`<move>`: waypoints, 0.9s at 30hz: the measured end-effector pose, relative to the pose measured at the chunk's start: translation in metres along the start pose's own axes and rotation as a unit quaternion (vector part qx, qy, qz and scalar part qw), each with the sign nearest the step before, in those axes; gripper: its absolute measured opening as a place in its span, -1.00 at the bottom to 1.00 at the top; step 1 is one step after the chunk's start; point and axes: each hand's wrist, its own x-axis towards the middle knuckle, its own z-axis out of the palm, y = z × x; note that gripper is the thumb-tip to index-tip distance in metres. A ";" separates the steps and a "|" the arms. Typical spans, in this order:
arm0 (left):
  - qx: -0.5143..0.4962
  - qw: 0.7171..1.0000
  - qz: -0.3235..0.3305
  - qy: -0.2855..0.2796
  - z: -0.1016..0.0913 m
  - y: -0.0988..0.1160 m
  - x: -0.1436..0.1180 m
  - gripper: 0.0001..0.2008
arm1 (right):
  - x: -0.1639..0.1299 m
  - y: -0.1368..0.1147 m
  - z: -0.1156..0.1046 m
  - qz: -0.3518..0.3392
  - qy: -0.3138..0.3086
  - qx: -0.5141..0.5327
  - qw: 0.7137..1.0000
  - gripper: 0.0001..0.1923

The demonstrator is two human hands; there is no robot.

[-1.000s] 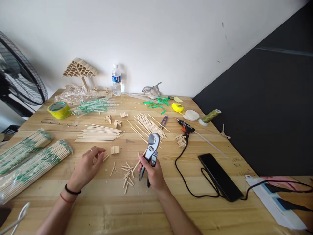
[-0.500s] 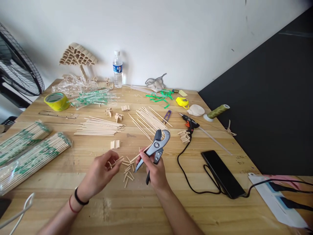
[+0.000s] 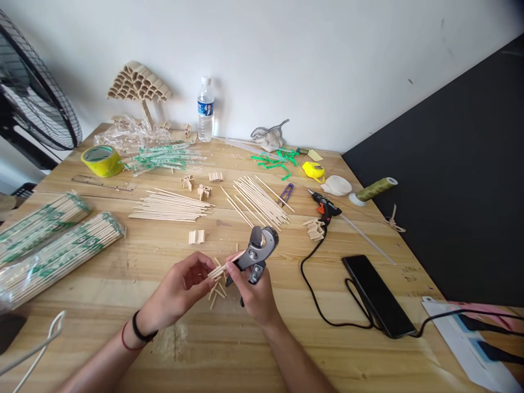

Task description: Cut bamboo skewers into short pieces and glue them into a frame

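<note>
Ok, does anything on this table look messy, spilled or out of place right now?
Short cut stick pieces lie scattered on the table under the hands. The left hand pinches a few sticks; the right hand grips a cutter. The glue gun cord snakes loosely across the table.

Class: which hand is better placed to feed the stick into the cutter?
Probably the left hand: its fingers pinch the stick, while the right hand grips the cutter.

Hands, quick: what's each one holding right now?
Left hand: closed on short wooden sticks.
Right hand: closed on the grey cutter, also pinching the sticks.
</note>
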 end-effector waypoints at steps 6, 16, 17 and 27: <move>0.044 0.998 0.023 0.040 -0.001 0.005 -0.002 -0.73 | 0.001 -0.005 -0.002 -0.039 -0.021 -0.058 0.997 -0.78; 0.103 0.966 0.175 0.157 -0.013 0.008 -0.013 -0.91 | 0.021 -0.006 -0.036 -0.201 -0.067 -0.316 0.925 -0.45; 0.113 0.964 0.187 0.149 -0.012 0.008 -0.015 -0.93 | 0.021 -0.006 -0.035 -0.205 -0.083 -0.319 0.921 -0.45; 0.201 0.950 0.227 0.078 0.000 0.005 -0.025 -0.90 | 0.010 -0.002 -0.019 -0.244 -0.135 -0.309 0.909 -0.41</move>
